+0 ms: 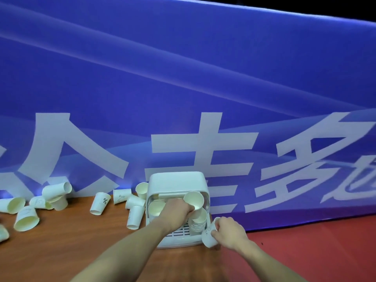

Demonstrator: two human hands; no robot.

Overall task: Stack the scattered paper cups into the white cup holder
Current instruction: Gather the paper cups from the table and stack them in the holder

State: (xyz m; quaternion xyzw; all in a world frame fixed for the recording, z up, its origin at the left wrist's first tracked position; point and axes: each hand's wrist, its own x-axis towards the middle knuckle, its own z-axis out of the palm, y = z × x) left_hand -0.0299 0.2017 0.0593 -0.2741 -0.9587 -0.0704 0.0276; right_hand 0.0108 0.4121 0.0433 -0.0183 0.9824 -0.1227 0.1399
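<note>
My left hand (179, 206): fingers curled round the rim of a white paper cup with a cream inside (194, 199), its mouth tipped toward me, held at the open front of the white plastic cup holder (177, 182).

My right hand (228, 231): fingers and thumb wrapped round a second white paper cup with dark scribbled marks (209, 238), held just beside the holder's right front corner, narrow end pointing down and left.

Inside the holder, right side: a nested stack of white paper cups (198, 222), directly below the cup in my left hand. Left side: another cream-lined cup mouth (156, 208), partly hidden by my wrist. Holder floor: a slotted white grille (180, 233) at the front.

Holder position: on the brown wooden tabletop (71, 247), near its right edge, back close to the blue banner with large white characters (183, 88).

Loose cups just left of the holder: one upside-down white cup (135, 216), one lying above it (134, 201), one tilted against the holder's side (142, 189), one marked cup on its side (121, 196), one cup printed with a percent sign (100, 203).

Far left: a scattered cluster of tipped white cups (53, 195), and one lying mouth toward me (26, 218).

Right of the table: red floor (305, 241).
</note>
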